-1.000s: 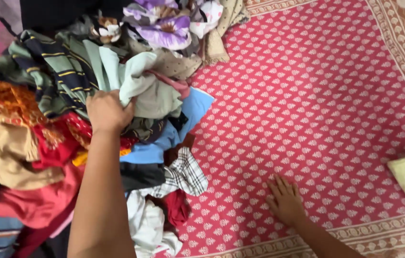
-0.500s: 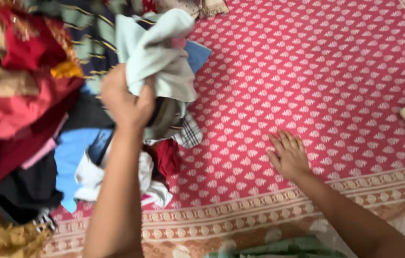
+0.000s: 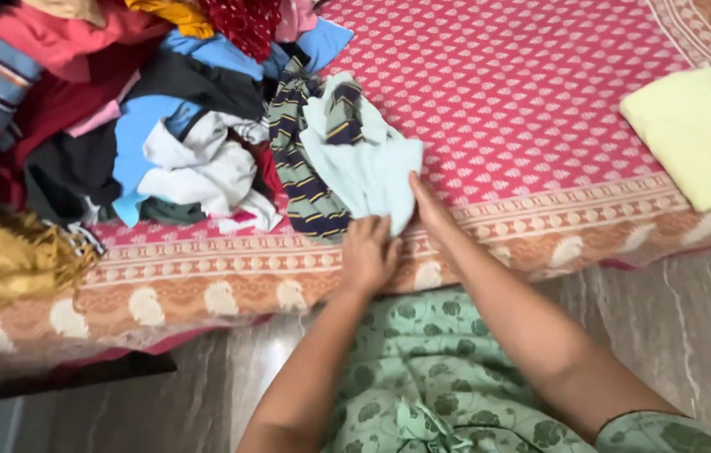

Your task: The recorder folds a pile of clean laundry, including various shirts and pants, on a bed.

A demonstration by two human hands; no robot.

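In the head view, the left hand [image 3: 368, 252] lay on the near edge of the bed, its grip closed on the lower hem of a pale mint garment [image 3: 364, 164]. The right hand [image 3: 427, 205] touched the garment's right lower corner with fingers stretched flat; whether it pinched the cloth or only pressed it could not be told. The garment sat crumpled on the red patterned bedspread [image 3: 540, 92], just beside the clothes pile, with a striped olive and navy garment [image 3: 301, 168] tangled across its top and along its left side.

Judging by this, the step in hand was drawing the mint piece free of the heap toward the bed's edge. The next move would likely call for shaking off the striped cloth and spreading the mint fabric flat on the open bedspread to the right.

The heap of mixed clothes [image 3: 121, 109] crowded the left, touching the striped piece, so it could drag along. A folded yellow cloth [image 3: 699, 134] lay well apart at the right. A mustard fringed cloth [image 3: 12, 256] hung near the left corner.
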